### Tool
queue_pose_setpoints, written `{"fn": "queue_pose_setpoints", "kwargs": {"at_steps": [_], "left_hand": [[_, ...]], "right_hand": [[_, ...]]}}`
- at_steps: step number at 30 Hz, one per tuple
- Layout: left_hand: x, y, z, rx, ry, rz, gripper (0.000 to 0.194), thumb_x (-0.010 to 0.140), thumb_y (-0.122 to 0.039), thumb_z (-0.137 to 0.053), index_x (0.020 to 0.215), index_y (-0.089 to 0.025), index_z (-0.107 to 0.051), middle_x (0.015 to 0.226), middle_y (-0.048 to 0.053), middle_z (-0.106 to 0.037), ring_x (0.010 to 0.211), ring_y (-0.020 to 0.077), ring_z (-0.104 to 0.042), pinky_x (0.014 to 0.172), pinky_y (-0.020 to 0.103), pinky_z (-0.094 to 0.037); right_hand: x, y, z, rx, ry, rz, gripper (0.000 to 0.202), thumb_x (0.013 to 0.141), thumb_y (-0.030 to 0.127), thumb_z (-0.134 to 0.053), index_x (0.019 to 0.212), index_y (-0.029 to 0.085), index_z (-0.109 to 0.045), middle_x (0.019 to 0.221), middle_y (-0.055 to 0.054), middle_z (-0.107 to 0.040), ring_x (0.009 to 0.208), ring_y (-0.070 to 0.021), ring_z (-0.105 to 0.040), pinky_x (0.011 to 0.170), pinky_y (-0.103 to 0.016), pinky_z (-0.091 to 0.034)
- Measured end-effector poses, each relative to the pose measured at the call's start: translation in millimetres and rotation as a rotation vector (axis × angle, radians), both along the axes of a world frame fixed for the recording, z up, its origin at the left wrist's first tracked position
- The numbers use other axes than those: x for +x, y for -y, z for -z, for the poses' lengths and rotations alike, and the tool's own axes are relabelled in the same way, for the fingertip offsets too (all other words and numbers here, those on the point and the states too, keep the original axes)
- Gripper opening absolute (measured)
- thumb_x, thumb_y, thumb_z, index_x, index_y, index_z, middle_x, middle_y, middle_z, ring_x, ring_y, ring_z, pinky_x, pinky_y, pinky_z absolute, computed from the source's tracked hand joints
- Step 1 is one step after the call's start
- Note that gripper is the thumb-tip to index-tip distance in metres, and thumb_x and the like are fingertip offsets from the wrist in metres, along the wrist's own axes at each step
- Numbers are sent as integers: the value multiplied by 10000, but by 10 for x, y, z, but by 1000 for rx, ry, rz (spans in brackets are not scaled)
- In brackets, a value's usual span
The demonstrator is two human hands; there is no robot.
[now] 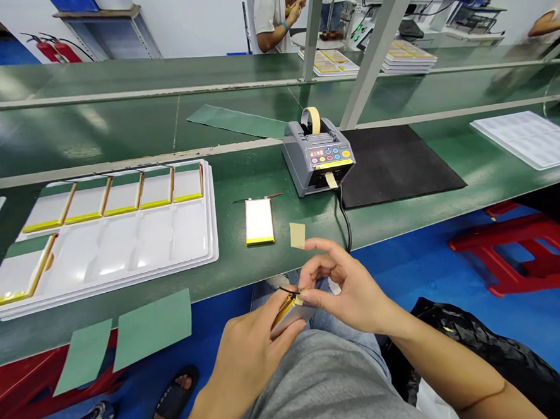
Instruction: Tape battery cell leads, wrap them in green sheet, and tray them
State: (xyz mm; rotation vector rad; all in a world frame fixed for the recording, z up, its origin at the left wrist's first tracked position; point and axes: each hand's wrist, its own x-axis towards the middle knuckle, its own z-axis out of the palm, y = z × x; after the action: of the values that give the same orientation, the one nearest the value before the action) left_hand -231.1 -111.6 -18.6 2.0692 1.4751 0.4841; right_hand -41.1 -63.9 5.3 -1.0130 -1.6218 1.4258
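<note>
Flat battery cell [284, 320] between my two hands, held over my lap at the near edge of the green bench [232, 238]. Just beyond my fingers a second cell [258, 220] lies on the bench, leads pointing away from me. Farther off, a little to the right of it, sits the grey tape dispenser [300, 161], a strip of tape poking out of its front, with a black mat [400, 164] beside it. To the left of my hands is a stack of white trays [186, 231]; the top one carries five cells along its far row and one at the near left. A red stool [514, 239] stands on the blue floor [415, 252] to my right, and across the bench a person in a white shirt [268, 11] is standing.

The cell I hold is pale on its broad side, yellowish along the edge, with a dark lead at the end away from me. My left hand [254, 337] clasps its sides, thumb against fingers; my right hand [344, 284] pinches at the lead end, forefinger stretched out. A small tape square [297, 235] meets that fingertip, though whether it is stuck there or lying on the bench I can't tell.
</note>
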Motion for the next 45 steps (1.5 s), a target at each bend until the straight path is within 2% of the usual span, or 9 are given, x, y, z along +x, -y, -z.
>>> {"fn": "queue_pose_setpoints", "kwargs": {"at_steps": [11, 15, 19, 23, 26, 29, 31, 36, 45], "left_hand": [[-34, -17, -51, -29, -41, 15, 331, 896, -436, -475, 1167, -247, -501, 763, -29, -723, 635, 159, -680, 609, 230, -465], [-69, -4, 23, 45, -33, 56, 321, 900, -413, -478, 1139, -207, -535, 756, 3, -724, 645, 166, -684, 644, 240, -482], [-81, 22, 81, 99, 12, 117, 303, 884, -393, -520, 1109, -195, -563, 767, 16, -731, 638, 164, -681, 620, 234, -480], [-49, 19, 7, -55, 99, 70, 313, 846, -424, -564, 1078, -215, -581, 775, -5, -732, 645, 162, -672, 612, 235, -477], [-44, -30, -114, -335, 195, -77, 341, 794, -456, -606, 1042, -222, -597, 836, -10, -730, 702, 169, -664, 639, 243, -489], [-93, -82, -206, -559, 381, -104, 380, 755, -444, -645, 1042, -197, -610, 863, 3, -725, 758, 179, -654, 662, 246, -498], [-142, -102, -232, -663, 490, -71, 393, 741, -423, -660, 1051, -186, -616, 898, 14, -722, 797, 188, -650, 680, 249, -502], [-210, -113, -242, -747, 476, -29, 381, 746, -406, -658, 1054, -183, -628, 934, 23, -702, 846, 206, -634, 703, 269, -504], [-209, -111, -255, -748, 439, -12, 304, 763, -384, -647, 999, -192, -632, 886, 2, -685, 797, 180, -610, 678, 247, -477]], "right_hand": [[1, -22, -40, 88, 162, -102, 483, 833, 129, -582, 1240, 281, -369, 802, 44, -618, 743, -128, -573, 757, -303, -466], [-3, -73, 5, -63, 65, -174, 512, 817, 138, -616, 1248, 263, -370, 778, 49, -599, 747, -125, -565, 782, -319, -458], [20, -170, 132, -308, -104, -296, 748, 715, 143, -733, 1320, 276, -316, 816, 53, -482, 689, -87, -499, 688, -260, -467], [43, -278, 229, -383, -90, -336, 910, 621, 189, -817, 1346, 307, -281, 921, 30, -432, 703, -76, -469, 622, -219, -447], [97, -377, 167, -296, -121, -308, 717, 653, 275, -798, 1248, 237, -401, 942, 4, -478, 702, -87, -487, 619, -233, -429], [190, -444, 20, -177, -116, -293, 289, 774, 384, -684, 889, 162, -538, 739, 25, -476, 617, -85, -425, 563, -229, -364], [242, -445, -57, -135, 2, -372, 296, 819, 405, -626, 716, 167, -483, 627, 53, -397, 556, -76, -346, 507, -219, -292], [245, -359, -65, -16, 274, -622, 333, 810, 375, -605, 651, 192, -376, 594, 73, -301, 526, -72, -257, 467, -212, -223], [164, -270, -47, 148, 436, -634, 362, 766, 351, -634, 643, 201, -328, 569, 83, -277, 515, -74, -261, 483, -212, -233]]}}
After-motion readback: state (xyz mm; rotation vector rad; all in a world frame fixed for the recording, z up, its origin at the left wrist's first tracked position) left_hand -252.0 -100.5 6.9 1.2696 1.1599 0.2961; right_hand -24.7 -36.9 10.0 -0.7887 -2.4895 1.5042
